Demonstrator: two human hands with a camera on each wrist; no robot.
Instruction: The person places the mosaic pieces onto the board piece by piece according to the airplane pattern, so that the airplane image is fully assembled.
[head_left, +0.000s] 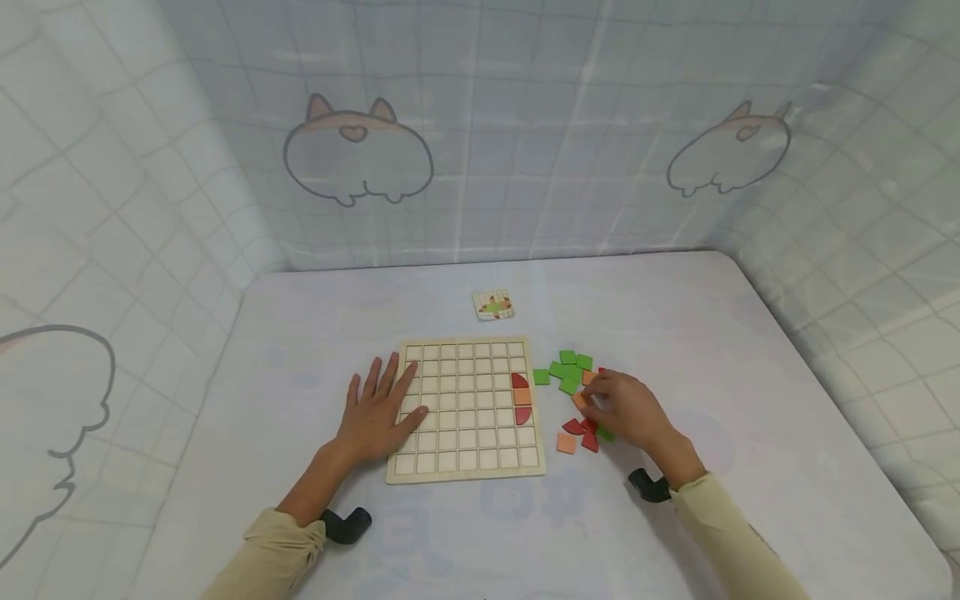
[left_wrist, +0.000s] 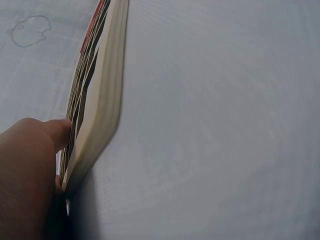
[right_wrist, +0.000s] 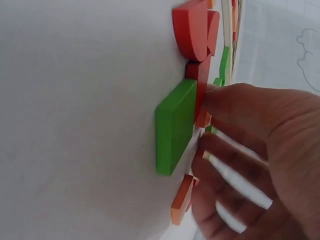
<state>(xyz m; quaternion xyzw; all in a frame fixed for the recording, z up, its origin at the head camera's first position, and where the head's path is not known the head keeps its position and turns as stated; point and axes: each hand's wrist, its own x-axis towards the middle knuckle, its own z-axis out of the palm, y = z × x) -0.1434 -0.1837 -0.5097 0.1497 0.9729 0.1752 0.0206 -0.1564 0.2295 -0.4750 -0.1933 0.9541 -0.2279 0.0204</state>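
Observation:
A wooden grid board (head_left: 467, 478) lies on the table. My left hand (head_left: 375, 421) rests across its left edge, fingers spread; in the left wrist view the thumb (left_wrist: 60, 132) lies at the board's rim. Two red quarter-round tiles (head_left: 522, 415) with an orange square tile (head_left: 522, 397) between them sit in the right-hand column. Right of the board, my right hand (head_left: 626, 408) pinches another orange square tile (head_left: 580, 401) between thumb and fingers. Under this hand lie red tiles (right_wrist: 190, 30) and a green square tile (right_wrist: 175, 127), seen close in the right wrist view.
Several green square tiles (head_left: 570, 385) are loose right of the board. A loose orange square tile (head_left: 566, 442) lies nearer the front, beside red tiles (head_left: 590, 440). Behind the board is a small pattern card (head_left: 493, 305). Patterned curtains (head_left: 517, 150) surround the table.

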